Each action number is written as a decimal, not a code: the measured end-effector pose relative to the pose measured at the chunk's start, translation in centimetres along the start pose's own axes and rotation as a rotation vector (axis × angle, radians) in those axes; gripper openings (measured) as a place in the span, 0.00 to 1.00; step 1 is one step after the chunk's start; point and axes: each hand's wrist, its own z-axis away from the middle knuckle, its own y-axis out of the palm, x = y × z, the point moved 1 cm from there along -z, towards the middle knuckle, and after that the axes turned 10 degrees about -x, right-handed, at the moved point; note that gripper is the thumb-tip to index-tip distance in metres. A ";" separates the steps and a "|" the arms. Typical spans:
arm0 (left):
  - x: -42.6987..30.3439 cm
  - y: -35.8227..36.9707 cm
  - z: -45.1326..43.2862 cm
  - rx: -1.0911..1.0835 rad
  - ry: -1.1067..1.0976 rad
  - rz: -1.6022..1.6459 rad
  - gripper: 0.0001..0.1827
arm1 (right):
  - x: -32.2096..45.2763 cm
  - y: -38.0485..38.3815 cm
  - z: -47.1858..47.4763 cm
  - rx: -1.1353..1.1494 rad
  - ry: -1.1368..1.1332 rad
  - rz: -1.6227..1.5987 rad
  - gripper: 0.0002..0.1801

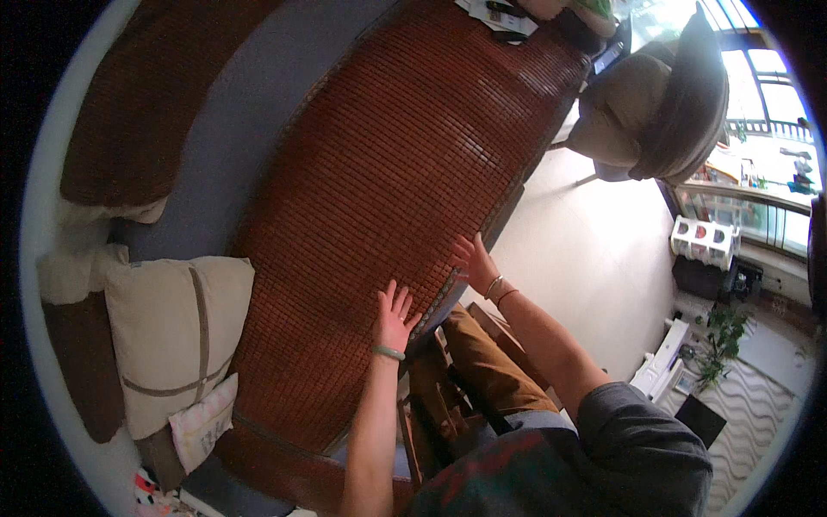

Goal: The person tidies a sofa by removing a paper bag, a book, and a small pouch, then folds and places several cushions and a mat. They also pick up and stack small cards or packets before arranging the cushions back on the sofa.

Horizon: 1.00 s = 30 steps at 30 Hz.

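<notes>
My left hand [393, 323], with a pale green bangle at its wrist and a ring on one finger, is spread over the reddish-brown woven mat [362, 194] on the sofa seat. It holds nothing. Further right, my right hand [477, 263] is raised with fingers apart at the mat's front edge, a bracelet and a thin red cord at its wrist. Nothing is in it either. Whether either hand touches the mat, I cannot tell.
A cream cushion with brown bands [165, 336] and a small printed pillow [205, 423] lean at the left. Papers [507, 22] lie at the mat's far end. A beige armchair [623, 110] stands at the upper right. A white rack [703, 242] and a plant [720, 342] are further right.
</notes>
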 end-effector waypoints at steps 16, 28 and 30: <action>-1.9 5.0 4.5 0.160 0.015 0.081 0.34 | 4.9 -8.8 6.4 0.077 -0.228 -0.452 0.44; -2.1 21.8 2.9 0.177 -0.027 -0.060 0.33 | 18.1 -25.3 7.4 -0.200 -0.339 -0.581 0.47; -1.4 26.8 1.1 0.222 -0.049 -0.116 0.34 | 21.1 -30.2 7.0 -0.321 -0.369 -0.662 0.46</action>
